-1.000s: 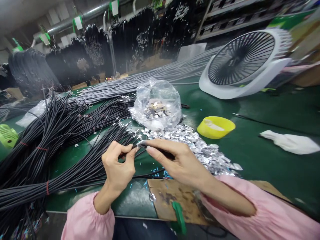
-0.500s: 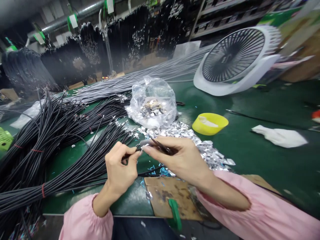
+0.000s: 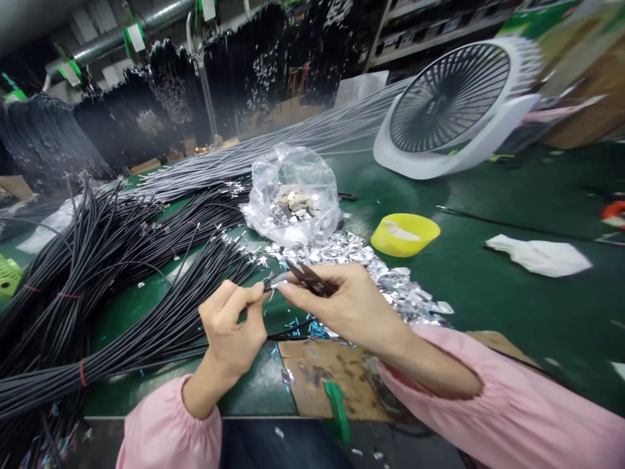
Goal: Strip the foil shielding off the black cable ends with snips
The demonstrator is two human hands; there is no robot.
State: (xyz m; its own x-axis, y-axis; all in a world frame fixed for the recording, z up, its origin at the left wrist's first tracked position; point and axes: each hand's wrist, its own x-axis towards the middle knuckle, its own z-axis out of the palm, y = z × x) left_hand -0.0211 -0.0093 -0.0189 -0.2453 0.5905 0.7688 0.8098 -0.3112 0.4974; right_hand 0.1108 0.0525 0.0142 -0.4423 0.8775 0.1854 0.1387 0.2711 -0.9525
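Note:
My left hand [image 3: 232, 329] pinches the end of a black cable between thumb and forefinger, with thin bare strands [image 3: 268, 279] sticking out past the fingertips. Close beside it, my right hand [image 3: 359, 306] is closed around dark scissors [image 3: 312, 279], whose pointed blades angle up and left. The thumb and forefinger of that hand also pinch a small silvery piece [image 3: 279, 283] at the cable's end; whether it is foil or wire shielding I cannot tell. Behind my left hand lies a bundle of black cables [image 3: 161, 319] with stripped ends.
Silver foil scraps [image 3: 405, 296] spread behind my right hand, beside a clear plastic bag [image 3: 293, 179] of small pieces. A yellow dish [image 3: 400, 244], a white fan [image 3: 420, 166] and a white cloth [image 3: 541, 256] stand or lie rightward. Cardboard [image 3: 322, 371] covers the front edge.
The view has shifted slightly, so the table things sit further left and higher. The scissor blades have come into plain sight above my right fingers. Both hands stay close together at the cable end.

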